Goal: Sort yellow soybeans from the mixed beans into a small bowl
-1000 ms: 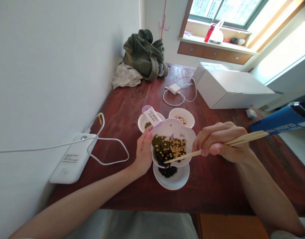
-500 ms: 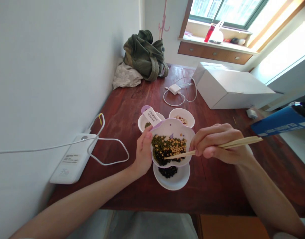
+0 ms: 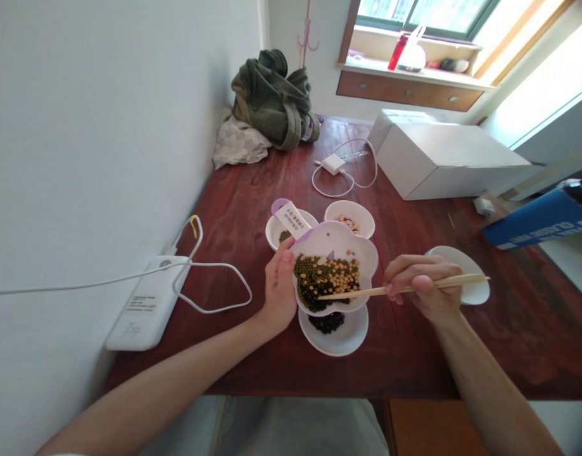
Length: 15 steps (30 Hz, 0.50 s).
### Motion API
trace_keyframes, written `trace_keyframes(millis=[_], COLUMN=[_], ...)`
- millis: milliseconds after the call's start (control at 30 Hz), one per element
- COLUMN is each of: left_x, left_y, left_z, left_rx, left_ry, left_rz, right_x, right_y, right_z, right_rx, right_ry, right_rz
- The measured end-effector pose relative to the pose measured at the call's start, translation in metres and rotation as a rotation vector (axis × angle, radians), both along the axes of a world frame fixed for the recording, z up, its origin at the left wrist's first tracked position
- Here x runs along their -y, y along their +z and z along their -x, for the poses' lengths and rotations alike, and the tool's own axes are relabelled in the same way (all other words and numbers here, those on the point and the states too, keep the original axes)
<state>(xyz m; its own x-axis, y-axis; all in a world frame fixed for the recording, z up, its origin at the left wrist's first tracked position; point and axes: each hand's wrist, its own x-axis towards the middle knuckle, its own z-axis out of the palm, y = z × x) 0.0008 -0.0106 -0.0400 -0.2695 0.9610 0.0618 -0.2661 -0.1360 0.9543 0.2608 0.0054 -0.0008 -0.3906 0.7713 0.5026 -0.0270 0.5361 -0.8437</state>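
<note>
My left hand (image 3: 281, 285) grips the left edge of a scalloped white and lilac bowl (image 3: 366, 253), tilted toward me. Inside it lie mixed green, yellow and black beans (image 3: 326, 278). Wooden chopsticks (image 3: 442, 282) are held in my right hand (image 3: 423, 285), their tips among the black beans at the bowl's lower side. Partly under the bowl is a white bowl (image 3: 350, 335) with black beans (image 3: 326, 322). Behind it stand a white bowl (image 3: 274, 234) of green beans, partly covered by a labelled handle (image 3: 292, 218), and a white bowl (image 3: 366, 218) holding pale and reddish pieces.
Another white bowl (image 3: 475, 288) sits behind my right hand. A white power strip (image 3: 145, 310) with a looped cable lies at the left wall. Farther back are a charger (image 3: 333, 164), a green bag (image 3: 274, 98), a white box (image 3: 447, 155) and a blue bottle (image 3: 542, 218).
My right hand has shifted right and slightly down, uncovering the white bowl behind it. The chopstick tips stay among the black beans. The view has moved slightly.
</note>
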Motion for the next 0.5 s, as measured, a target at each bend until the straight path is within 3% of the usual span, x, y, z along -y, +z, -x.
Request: trace_keyframes(millis=[167, 500], left_x=[0.001, 0.001], left_y=[-0.002, -0.001], left_z=[0.001, 0.002], left_rx=[-0.015, -0.028], left_ry=[0.051, 0.039], left_rz=[0.029, 0.003], right_x=[0.002, -0.004], right_y=[-0.018, -0.027], right_z=[0.002, 0.014], right_rx=[-0.102, -0.253], right_ry=[-0.055, -0.077], right_rz=[0.082, 0.243])
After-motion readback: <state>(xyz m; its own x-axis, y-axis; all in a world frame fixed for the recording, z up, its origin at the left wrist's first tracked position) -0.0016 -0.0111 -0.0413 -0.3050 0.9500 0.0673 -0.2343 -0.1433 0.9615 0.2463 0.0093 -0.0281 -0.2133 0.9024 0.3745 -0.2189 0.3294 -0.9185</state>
